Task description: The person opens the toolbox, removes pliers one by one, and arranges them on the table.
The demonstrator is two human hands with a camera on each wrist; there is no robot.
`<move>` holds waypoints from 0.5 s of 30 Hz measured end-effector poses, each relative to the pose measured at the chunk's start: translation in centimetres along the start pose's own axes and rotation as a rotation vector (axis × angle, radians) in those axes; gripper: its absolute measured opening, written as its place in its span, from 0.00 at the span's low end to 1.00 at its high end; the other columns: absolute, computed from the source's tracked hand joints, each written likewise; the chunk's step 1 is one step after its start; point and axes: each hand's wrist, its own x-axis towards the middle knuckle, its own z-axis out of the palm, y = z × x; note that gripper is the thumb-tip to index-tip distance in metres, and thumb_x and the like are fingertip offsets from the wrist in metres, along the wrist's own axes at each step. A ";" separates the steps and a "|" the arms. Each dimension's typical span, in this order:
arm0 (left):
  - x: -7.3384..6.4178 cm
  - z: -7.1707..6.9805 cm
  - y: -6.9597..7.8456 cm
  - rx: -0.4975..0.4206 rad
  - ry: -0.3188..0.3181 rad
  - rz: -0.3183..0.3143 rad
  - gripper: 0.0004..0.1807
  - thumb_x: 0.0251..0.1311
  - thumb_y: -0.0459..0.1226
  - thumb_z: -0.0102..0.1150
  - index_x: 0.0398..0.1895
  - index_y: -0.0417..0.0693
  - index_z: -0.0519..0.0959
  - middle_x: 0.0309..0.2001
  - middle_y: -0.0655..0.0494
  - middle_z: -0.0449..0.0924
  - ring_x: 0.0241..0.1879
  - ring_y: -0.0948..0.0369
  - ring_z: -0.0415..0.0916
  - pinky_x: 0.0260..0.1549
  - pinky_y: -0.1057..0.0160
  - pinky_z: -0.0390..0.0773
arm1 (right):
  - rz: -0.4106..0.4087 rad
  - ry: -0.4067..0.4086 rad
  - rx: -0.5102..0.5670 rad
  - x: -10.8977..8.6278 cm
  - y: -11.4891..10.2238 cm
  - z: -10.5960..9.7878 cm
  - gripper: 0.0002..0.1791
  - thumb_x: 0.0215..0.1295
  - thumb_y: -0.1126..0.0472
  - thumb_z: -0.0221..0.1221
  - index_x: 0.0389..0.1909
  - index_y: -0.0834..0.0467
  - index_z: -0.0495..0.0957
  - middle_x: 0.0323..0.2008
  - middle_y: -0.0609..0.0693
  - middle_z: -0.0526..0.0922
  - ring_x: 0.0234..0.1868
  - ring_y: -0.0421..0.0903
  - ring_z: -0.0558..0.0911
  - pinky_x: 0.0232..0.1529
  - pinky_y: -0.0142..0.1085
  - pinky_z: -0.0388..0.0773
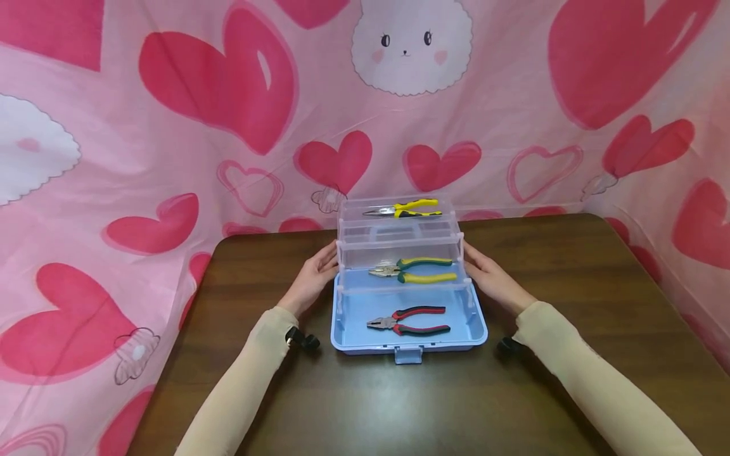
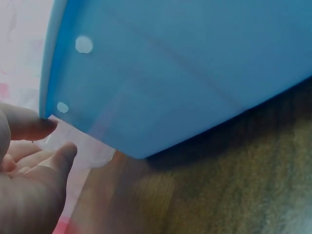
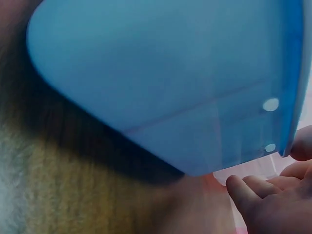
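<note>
A light blue plastic toolbox (image 1: 336, 342) is open, with two clear tiered trays (image 1: 365, 256) raised at its back. Needle-nose pliers (image 1: 419, 204) with yellow-black handles lie in the top tray. Yellow-green combination pliers (image 1: 429, 278) sit in the tray below, and red-black combination pliers (image 1: 421, 310) on the box floor. My left hand (image 1: 310, 282) is at the box's back left corner, one finger right at the rim, the others extended beside a clear lid (image 2: 95, 151). At the back right corner, my right hand (image 1: 493, 282) mirrors this, fingers extended near the lid, one at the rim.
The box stands on a dark brown wooden table (image 1: 410, 411), its latch (image 1: 408, 356) hanging down at the front. Behind the table hangs a pink cloth (image 1: 502, 114) printed with hearts. Small black wrist straps (image 1: 302, 340) show at both sleeves.
</note>
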 end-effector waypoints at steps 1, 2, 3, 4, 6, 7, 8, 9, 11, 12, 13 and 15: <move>0.1 0.1 0.0 -0.008 -0.006 0.007 0.37 0.76 0.29 0.53 0.84 0.46 0.53 0.82 0.48 0.55 0.79 0.52 0.58 0.72 0.56 0.65 | 0.005 -0.004 0.010 -0.1 0.1 -0.1 0.39 0.82 0.44 0.48 0.85 0.39 0.40 0.85 0.52 0.44 0.83 0.63 0.43 0.74 0.73 0.44; 0.1 0.1 0.0 -0.006 -0.005 0.006 0.36 0.76 0.29 0.53 0.84 0.46 0.54 0.82 0.48 0.55 0.79 0.53 0.59 0.72 0.56 0.65 | 0.005 -0.009 0.018 -0.1 0.1 -0.1 0.39 0.82 0.44 0.48 0.85 0.39 0.39 0.85 0.52 0.43 0.83 0.63 0.43 0.74 0.73 0.44; 0.2 0.1 0.0 -0.004 -0.005 0.008 0.36 0.77 0.29 0.53 0.84 0.46 0.54 0.82 0.48 0.56 0.78 0.53 0.59 0.72 0.56 0.65 | 0.005 -0.011 0.018 -0.1 0.2 -0.2 0.39 0.82 0.44 0.48 0.85 0.39 0.40 0.85 0.52 0.44 0.83 0.63 0.43 0.74 0.73 0.44; 0.2 0.1 0.0 -0.003 -0.008 0.012 0.36 0.77 0.29 0.52 0.83 0.45 0.54 0.82 0.47 0.56 0.78 0.52 0.59 0.72 0.56 0.65 | 0.006 -0.014 0.019 -0.1 0.2 -0.3 0.39 0.82 0.43 0.48 0.85 0.38 0.40 0.85 0.52 0.43 0.83 0.63 0.43 0.74 0.73 0.45; 0.2 0.1 0.0 0.002 -0.003 0.006 0.35 0.77 0.30 0.52 0.83 0.45 0.54 0.81 0.48 0.56 0.78 0.53 0.59 0.73 0.56 0.65 | 0.005 -0.015 0.008 0.0 0.3 -0.3 0.39 0.82 0.44 0.48 0.85 0.39 0.40 0.85 0.52 0.44 0.83 0.63 0.43 0.74 0.73 0.45; 0.1 0.1 0.0 0.002 0.000 0.002 0.35 0.77 0.30 0.53 0.83 0.46 0.54 0.81 0.49 0.57 0.78 0.53 0.59 0.73 0.55 0.64 | 0.008 -0.018 0.008 0.0 0.3 -0.3 0.39 0.82 0.44 0.48 0.85 0.39 0.40 0.85 0.53 0.44 0.83 0.63 0.43 0.74 0.73 0.45; 0.1 0.1 0.0 0.004 0.001 -0.003 0.35 0.77 0.31 0.53 0.83 0.46 0.54 0.81 0.49 0.57 0.78 0.53 0.59 0.73 0.55 0.64 | 0.006 -0.020 0.007 0.0 0.3 -0.3 0.39 0.82 0.44 0.48 0.85 0.39 0.40 0.85 0.53 0.44 0.83 0.63 0.43 0.74 0.73 0.45; 0.0 0.1 -0.1 0.002 0.002 -0.008 0.35 0.77 0.32 0.53 0.83 0.46 0.54 0.81 0.49 0.57 0.78 0.53 0.59 0.74 0.55 0.64 | 0.005 -0.017 0.004 0.0 0.3 -0.3 0.39 0.82 0.44 0.48 0.85 0.40 0.41 0.85 0.53 0.44 0.83 0.63 0.43 0.74 0.73 0.45; -0.1 0.1 -0.1 -0.005 0.003 -0.022 0.36 0.77 0.34 0.54 0.84 0.47 0.54 0.81 0.51 0.57 0.79 0.54 0.59 0.75 0.54 0.63 | 0.012 -0.021 0.011 0.0 0.4 -0.2 0.39 0.82 0.44 0.48 0.85 0.39 0.40 0.85 0.52 0.44 0.83 0.63 0.43 0.74 0.73 0.45; -0.2 0.1 -0.1 -0.004 0.001 -0.025 0.36 0.78 0.35 0.54 0.84 0.47 0.53 0.82 0.51 0.56 0.79 0.54 0.58 0.75 0.54 0.62 | 0.015 -0.022 0.015 -0.1 0.4 -0.2 0.40 0.82 0.44 0.48 0.85 0.39 0.40 0.85 0.52 0.44 0.83 0.63 0.43 0.74 0.73 0.45; -0.2 0.1 -0.2 -0.006 0.002 -0.030 0.36 0.78 0.35 0.54 0.84 0.48 0.54 0.82 0.52 0.57 0.79 0.55 0.58 0.75 0.54 0.62 | 0.020 -0.021 0.017 -0.2 0.4 -0.1 0.40 0.82 0.43 0.48 0.85 0.38 0.39 0.85 0.51 0.43 0.83 0.63 0.43 0.74 0.73 0.45; -0.2 0.1 -0.2 -0.005 -0.001 -0.033 0.36 0.78 0.36 0.54 0.84 0.48 0.53 0.82 0.52 0.56 0.79 0.55 0.58 0.75 0.54 0.62 | 0.034 -0.015 0.016 -0.3 0.4 -0.1 0.40 0.81 0.41 0.49 0.85 0.37 0.39 0.85 0.51 0.43 0.84 0.63 0.42 0.74 0.73 0.45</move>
